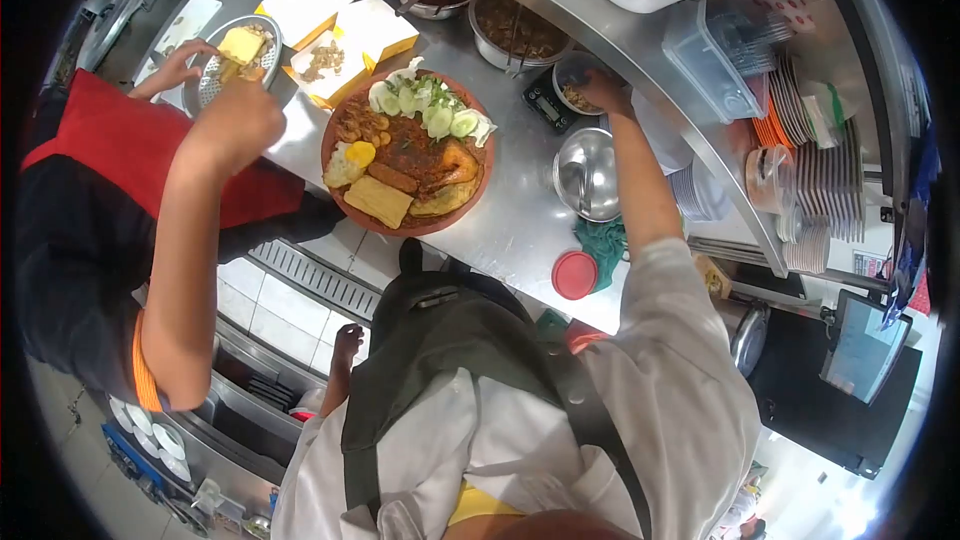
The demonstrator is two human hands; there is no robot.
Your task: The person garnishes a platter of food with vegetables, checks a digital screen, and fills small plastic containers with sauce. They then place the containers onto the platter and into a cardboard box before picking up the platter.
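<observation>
My right hand reaches into a small bowl of crumbly food at the upper right of centre; its fingertips are hard to make out. Beside that bowl is a black digital scale. My left hand hangs low beside my body, away from the counter, loosely curled with its fingers slightly apart and nothing visible in it. Between my arms, a round clay dish sits on the steel counter, bearing cucumber slices, greens, a fried egg, chicken and a folded yellow piece.
At left, a co-worker in a red apron holds both hands over a perforated metal bowl. Open boxes and sauce pots lie behind the dish. A steel bowl, green cloth and red lid are at right.
</observation>
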